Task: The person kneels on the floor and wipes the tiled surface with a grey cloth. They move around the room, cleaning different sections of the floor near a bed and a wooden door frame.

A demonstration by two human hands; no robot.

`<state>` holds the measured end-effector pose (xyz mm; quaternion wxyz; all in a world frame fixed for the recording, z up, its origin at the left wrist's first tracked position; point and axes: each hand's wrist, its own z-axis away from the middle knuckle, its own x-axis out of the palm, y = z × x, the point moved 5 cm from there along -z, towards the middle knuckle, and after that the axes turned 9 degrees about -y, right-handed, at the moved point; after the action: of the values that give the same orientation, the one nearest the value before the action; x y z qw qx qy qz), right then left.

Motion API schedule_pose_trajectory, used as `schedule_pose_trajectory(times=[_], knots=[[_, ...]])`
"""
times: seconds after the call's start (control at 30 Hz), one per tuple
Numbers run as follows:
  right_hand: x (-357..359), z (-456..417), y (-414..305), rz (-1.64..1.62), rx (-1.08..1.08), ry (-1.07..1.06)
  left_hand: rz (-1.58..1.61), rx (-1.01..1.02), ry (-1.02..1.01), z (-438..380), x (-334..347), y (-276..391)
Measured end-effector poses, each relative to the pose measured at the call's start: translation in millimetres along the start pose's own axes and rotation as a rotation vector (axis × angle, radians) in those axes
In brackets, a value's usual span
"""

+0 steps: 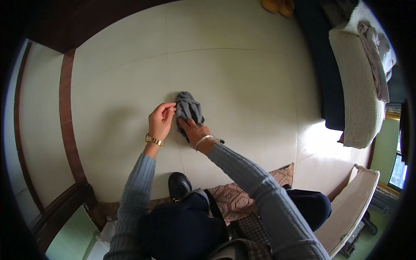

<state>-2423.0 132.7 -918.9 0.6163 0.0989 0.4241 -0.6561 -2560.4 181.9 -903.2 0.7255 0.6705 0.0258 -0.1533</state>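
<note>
A bunched dark grey cloth (189, 105) lies on the pale tiled floor (240, 91) in front of me. My right hand (197, 134), with a silver-coloured bangle at its wrist, grips the near end of it. The fingers of my left hand (161, 119) are bent together at the cloth's left edge. Whether they pinch the fabric is not plain. A gold-coloured watch (154, 140) is on the left wrist. Both arms wear blue-grey ribbed sleeves.
My black shoe (179, 186) stands on the floor by a patterned brown rug (231, 199). To the right are a bed with a pale cover (356, 87) and a cream furniture piece (344, 213). Tan footwear (279, 6) sits at the far edge; a brown threshold strip (66, 120) runs along the left.
</note>
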Motion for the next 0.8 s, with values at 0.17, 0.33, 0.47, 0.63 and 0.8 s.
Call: schedule_pose_trajectory(times=[0.17, 0.33, 0.47, 0.63, 0.8], knots=[[-37, 36, 43, -0.397, -0.214, 0.469, 0.077, 0.008, 0.085, -9, -15, 3], [13, 173, 176, -1.087, 0.092, 0.789, 0.131, 0.011, 0.101, -12, 3, 4], [128, 273, 253, -0.41, 0.846, 0.603, 0.119, 0.002, -0.111, 3, 68, 11], [148, 217, 184, -0.625, 0.928, 0.423, 0.109, -0.021, -0.136, 41, 66, -6], [138, 107, 83, -0.313, 0.475, 0.456, 0.164, -0.096, 0.091, 82, 28, -31]])
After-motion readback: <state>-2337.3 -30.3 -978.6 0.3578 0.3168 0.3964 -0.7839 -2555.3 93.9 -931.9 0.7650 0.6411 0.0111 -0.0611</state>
